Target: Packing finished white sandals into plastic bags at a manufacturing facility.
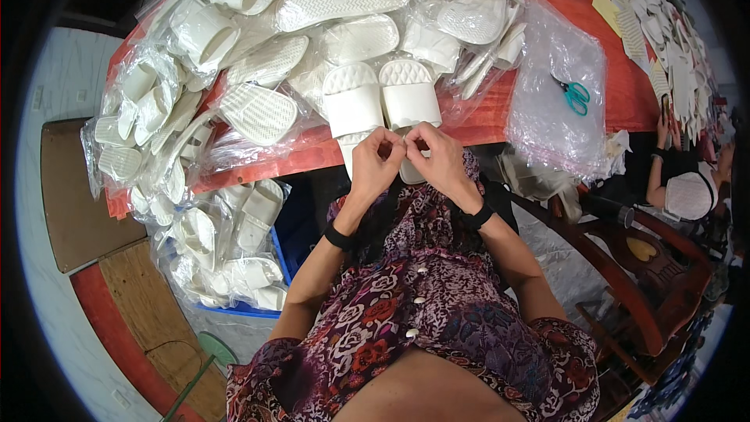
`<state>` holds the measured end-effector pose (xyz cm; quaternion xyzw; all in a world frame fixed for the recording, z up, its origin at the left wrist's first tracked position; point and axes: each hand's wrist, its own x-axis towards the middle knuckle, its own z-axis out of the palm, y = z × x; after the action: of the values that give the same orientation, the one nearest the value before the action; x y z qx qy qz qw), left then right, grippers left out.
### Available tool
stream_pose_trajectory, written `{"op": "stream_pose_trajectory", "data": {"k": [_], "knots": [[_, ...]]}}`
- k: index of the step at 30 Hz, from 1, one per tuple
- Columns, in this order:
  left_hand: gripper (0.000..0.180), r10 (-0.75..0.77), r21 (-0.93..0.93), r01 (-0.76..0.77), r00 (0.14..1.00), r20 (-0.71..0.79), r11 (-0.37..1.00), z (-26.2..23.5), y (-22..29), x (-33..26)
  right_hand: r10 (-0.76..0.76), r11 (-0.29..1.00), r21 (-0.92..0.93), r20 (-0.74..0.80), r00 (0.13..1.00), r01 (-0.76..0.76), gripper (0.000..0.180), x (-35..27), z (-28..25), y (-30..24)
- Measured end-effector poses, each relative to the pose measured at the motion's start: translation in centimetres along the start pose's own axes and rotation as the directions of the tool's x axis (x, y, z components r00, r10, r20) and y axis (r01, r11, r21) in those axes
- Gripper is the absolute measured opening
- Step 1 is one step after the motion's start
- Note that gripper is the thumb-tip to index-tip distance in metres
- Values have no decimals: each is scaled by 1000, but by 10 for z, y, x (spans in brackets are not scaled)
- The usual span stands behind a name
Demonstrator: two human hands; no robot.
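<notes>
Pair of white slippers (380,98) lies side by side at near edge of red counter (625,86), toes away from person, heels overhanging toward lap, so within easy reach. Left hand (375,162) and right hand (437,158) meet just below slipper heels, fingertips pinched together on something small and pale; cannot tell what. Behind slippers: heap of bagged white slippers (312,8). Right of slippers: clear plastic bag (555,94) with teal scissors (576,95) on top. Black bands on both wrists.

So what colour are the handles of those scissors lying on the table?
Teal. The scissors lie on the red table, under clear plastic, plainest in the head view.
</notes>
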<state>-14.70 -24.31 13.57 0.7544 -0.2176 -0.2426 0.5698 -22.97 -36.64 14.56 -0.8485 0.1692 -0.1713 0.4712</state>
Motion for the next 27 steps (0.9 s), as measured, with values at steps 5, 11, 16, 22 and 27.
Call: {"op": "stream_pose_trajectory", "data": {"k": [5, 11, 16, 22, 27], "knots": [[12, 2, -27, -2, 1000, -17, 1000, -1, 2, -2, 45, 991, 127, 14, 999, -47, 13, -1, 3, 9], [11, 214, 196, -194, 973, -82, 961, -6, 11, -5, 108, 981, 159, 35, 994, -112, 11, -2, -7, 6], [15, 244, 211, -225, 967, -72, 951, -23, 15, -8, 185, 960, 223, -46, 982, -170, 11, -10, -18, 21], [21, 401, 369, -370, 916, -9, 853, -21, 23, -11, 185, 954, 240, 9, 983, -182, 9, -19, -24, 6], [25, 458, 420, -455, 883, 100, 785, -8, 33, 0, 60, 977, 206, -31, 998, -52, 5, -18, -22, -4]]}}
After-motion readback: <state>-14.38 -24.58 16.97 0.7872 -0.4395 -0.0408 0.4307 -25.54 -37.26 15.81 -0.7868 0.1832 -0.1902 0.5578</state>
